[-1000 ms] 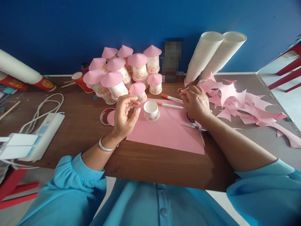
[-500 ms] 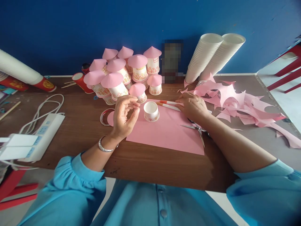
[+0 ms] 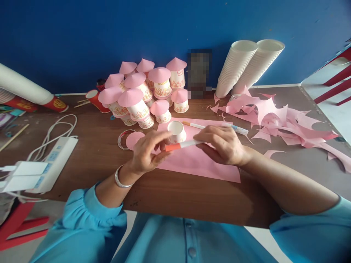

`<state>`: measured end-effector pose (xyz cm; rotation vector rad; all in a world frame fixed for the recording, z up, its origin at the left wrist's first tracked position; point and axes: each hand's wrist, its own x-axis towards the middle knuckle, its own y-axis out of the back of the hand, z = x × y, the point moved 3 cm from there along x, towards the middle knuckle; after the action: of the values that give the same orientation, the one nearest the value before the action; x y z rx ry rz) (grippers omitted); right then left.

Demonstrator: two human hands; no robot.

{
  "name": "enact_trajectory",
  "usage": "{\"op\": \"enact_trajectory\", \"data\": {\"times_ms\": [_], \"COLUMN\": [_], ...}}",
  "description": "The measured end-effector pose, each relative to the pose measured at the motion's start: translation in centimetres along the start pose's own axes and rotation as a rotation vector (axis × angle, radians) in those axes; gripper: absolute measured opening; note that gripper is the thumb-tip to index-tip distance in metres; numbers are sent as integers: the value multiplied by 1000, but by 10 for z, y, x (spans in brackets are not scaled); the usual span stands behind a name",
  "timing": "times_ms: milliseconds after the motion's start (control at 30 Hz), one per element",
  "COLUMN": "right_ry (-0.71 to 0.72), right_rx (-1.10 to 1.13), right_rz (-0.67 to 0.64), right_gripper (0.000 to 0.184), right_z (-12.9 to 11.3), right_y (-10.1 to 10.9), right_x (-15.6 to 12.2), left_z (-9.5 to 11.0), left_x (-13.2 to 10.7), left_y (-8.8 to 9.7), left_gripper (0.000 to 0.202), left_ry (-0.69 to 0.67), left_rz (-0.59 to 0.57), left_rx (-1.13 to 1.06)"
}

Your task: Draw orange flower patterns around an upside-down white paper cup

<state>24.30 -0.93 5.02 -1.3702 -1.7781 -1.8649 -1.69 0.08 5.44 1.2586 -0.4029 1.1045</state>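
My right hand (image 3: pixel 222 144) grips a white marker with an orange cap (image 3: pixel 179 145) by its barrel, over the pink paper sheet (image 3: pixel 200 160). My left hand (image 3: pixel 149 151) pinches the orange cap end of the same marker. Just behind the hands a small cut paper cup (image 3: pixel 177 131) stands upright on the sheet. A pink paper circle (image 3: pixel 134 140) lies left of the sheet, beside a cut cup rim ring (image 3: pixel 122 137). A second marker (image 3: pixel 197 125) lies across the sheet's far edge.
A cluster of paper-cup houses with pink cone roofs (image 3: pixel 148 91) stands behind. Two stacks of white cups (image 3: pixel 246 65) lean against the blue wall. Pink paper scraps (image 3: pixel 279 117) cover the right. A power strip with cable (image 3: pixel 41 168) lies at left. More cups (image 3: pixel 22 86) lie far left.
My right hand picked up the orange-capped marker from the sheet's far edge and brought it toward me. My left hand moved right and closed on its cap. The scissors are now hidden.
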Motion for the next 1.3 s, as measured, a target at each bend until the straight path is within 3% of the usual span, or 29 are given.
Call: {"op": "enact_trajectory", "data": {"times_ms": [100, 233, 400, 500, 600, 667, 700, 867, 1067, 1200, 1300], "right_ry": [49, 108, 70, -77, -355, -560, -571, -241, -108, -25, -185], "right_rx": [-33, -124, -242, -310, -346, -279, -184, 251, 234, 128, 59], "right_rz": [-27, -52, -203, -200, -11, 139, 145, -69, -35, -60, -76], "right_gripper": [15, 20, 25, 24, 25, 25, 24, 31, 32, 25, 20], "right_z": [-4, 4, 21, 36, 47, 46, 41, -3, -22, -11, 16], "right_y": [-4, -10, -17, -11, 4, 11, 9, -21, -36, -29, -25], "right_x": [-2, -8, -16, -18, -16, -16, -14, -9, -15, -18, -23], "left_z": [10, 8, 6, 1, -8, -9, -8, 7, 12, 7, -11], "left_x": [2, 2, -2, -5, -7, -6, -5, -3, -10, -11, -13], "left_y": [-1, -8, -14, -4, 12, 12, 8, -17, -31, -27, -21], "left_gripper": [24, 17, 11, 13, 13, 13, 16, 32, 25, 36, 28], "left_ry": [-112, -127, -142, -57, 134, 196, 215, 204, 200, 110, 253], "left_rz": [-51, -80, -75, 9, 201, 172, 101, -96, -208, -155, -2], "left_rx": [117, 130, 230, 304, 275, 177, 124, -47, -142, -116, -52]}}
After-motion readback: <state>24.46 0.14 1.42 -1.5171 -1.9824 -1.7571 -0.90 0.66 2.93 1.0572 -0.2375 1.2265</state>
